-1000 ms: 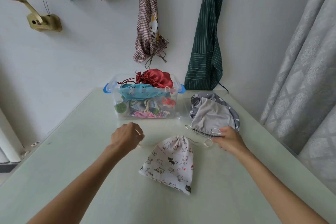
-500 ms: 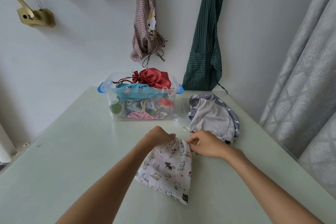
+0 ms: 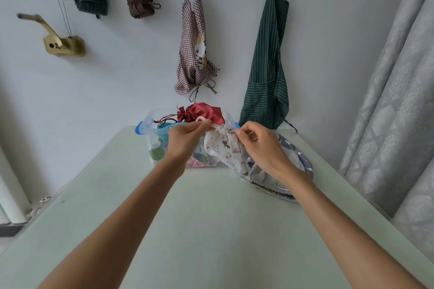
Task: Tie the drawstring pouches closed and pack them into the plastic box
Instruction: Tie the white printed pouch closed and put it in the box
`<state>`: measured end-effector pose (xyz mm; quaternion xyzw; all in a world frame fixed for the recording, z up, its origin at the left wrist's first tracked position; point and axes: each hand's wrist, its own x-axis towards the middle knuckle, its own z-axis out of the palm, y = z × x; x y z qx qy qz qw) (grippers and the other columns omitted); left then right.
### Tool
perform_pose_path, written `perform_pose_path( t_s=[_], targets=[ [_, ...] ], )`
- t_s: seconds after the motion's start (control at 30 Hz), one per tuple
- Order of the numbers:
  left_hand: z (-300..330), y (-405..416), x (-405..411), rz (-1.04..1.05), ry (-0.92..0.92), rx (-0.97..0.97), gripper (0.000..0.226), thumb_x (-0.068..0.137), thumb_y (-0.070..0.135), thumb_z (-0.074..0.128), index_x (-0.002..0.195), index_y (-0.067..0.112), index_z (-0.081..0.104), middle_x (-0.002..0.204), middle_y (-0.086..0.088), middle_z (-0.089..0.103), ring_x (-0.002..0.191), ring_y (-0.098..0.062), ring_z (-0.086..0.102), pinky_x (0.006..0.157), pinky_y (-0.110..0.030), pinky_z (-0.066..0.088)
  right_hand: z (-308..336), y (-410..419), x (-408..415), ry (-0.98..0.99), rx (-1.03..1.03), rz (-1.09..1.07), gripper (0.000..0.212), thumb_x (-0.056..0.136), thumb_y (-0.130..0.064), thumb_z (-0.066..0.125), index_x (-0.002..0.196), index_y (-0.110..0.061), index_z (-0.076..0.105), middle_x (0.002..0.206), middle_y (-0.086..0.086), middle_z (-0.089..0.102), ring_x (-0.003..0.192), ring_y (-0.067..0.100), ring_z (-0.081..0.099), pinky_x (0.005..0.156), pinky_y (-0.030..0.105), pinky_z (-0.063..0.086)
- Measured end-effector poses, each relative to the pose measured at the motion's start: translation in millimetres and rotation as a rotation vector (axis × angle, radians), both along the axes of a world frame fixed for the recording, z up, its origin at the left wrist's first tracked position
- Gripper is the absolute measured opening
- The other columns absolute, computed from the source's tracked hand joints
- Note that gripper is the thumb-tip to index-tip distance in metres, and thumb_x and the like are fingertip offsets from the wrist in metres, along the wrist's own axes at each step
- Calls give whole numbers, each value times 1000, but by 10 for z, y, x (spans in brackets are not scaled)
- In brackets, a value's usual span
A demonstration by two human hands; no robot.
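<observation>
A white cat-print drawstring pouch hangs in the air in front of the clear plastic box, its mouth gathered tight. My left hand pinches the pouch's cream drawstring at its left side. My right hand pinches the gathered neck and cord at the right. The box, with blue latches, holds a red satin pouch, a teal pouch and several others. A grey pouch lies open on the table, partly hidden under my right wrist.
The pale green table runs to the wall. Two aprons hang on the wall: a checked one and a green striped one. A grey curtain borders the table's right edge. Folded bundles hang higher up at the left.
The cat-print pouch lay flat on the table; both hands closed in on its neck and have lifted it up in front of the box, mouth cinched.
</observation>
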<state>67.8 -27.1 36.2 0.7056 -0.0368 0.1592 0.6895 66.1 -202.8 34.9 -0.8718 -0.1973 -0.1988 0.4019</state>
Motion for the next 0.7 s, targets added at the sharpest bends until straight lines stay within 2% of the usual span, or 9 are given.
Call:
perform_pose_path(
  t_s=[0.1, 0.17, 0.23, 0.3, 0.37, 0.43, 0.53, 0.6, 0.7],
  targets=[
    [-275, 74, -56, 47, 47, 56, 14, 87, 26, 65, 80, 18, 75, 71, 12, 69, 61, 2, 60, 61, -8, 46, -265, 53, 23, -43, -102, -31, 21, 93, -29, 55, 78, -17, 62, 75, -7, 58, 66, 5, 52, 61, 18, 38],
    [-614, 124, -115, 106, 127, 87, 19, 87, 25, 66, 68, 26, 72, 67, 5, 69, 61, -6, 56, 66, -20, 44, -571, 79, 6, -12, -175, -64, 20, 90, -28, 60, 75, -16, 66, 72, -7, 59, 64, 7, 52, 60, 17, 36],
    [-914, 165, -196, 127, 208, 42, 23, 86, 22, 66, 64, 25, 70, 62, 8, 69, 62, -8, 55, 69, -23, 43, -864, 117, -30, 42, -192, -79, 20, 87, -28, 63, 74, -14, 70, 71, -6, 60, 63, 8, 53, 58, 18, 35],
    [-1129, 197, -258, 123, 280, -19, 22, 86, 19, 66, 64, 21, 71, 53, 14, 67, 63, -9, 56, 62, -17, 42, -1072, 161, -66, 109, -190, -70, 19, 85, -28, 65, 73, -16, 73, 66, -9, 59, 60, 4, 51, 59, 19, 36],
    [-1239, 216, -278, 138, 311, -33, 21, 85, 20, 68, 65, 19, 72, 54, 12, 67, 64, -9, 57, 55, -16, 38, -1193, 191, -77, 200, -204, -64, 21, 85, -31, 64, 68, -20, 72, 59, -10, 57, 57, 2, 50, 58, 22, 37],
    [-1272, 235, -244, 143, 309, 23, 19, 84, 24, 69, 66, 20, 74, 60, 8, 69, 62, -6, 59, 51, -17, 37, -1220, 185, -39, 283, -207, -64, 28, 85, -33, 63, 59, -25, 66, 55, -8, 60, 57, 2, 54, 60, 24, 40],
    [-1205, 281, -129, 88, 334, 105, 14, 82, 25, 71, 74, 15, 76, 65, 3, 72, 58, 1, 64, 42, -10, 35, -1146, 167, 38, 350, -162, -6, 32, 85, -31, 64, 53, -33, 61, 49, -16, 60, 50, -3, 55, 61, 24, 45],
    [-1144, 315, -34, 61, 334, 135, 13, 81, 25, 72, 77, 14, 76, 70, -1, 73, 61, -5, 67, 42, -11, 35, -1090, 184, 70, 375, -109, 41, 30, 85, -28, 66, 57, -35, 61, 48, -14, 59, 47, -3, 54, 59, 21, 44],
    [-1094, 306, 121, 53, 234, 134, 15, 83, 25, 70, 74, 14, 76, 67, -2, 68, 62, -12, 53, 52, -21, 35, -1052, 217, 121, 431, -42, 113, 24, 88, -25, 64, 63, -28, 63, 57, -5, 60, 48, 4, 55, 57, 17, 43]
  ],
)
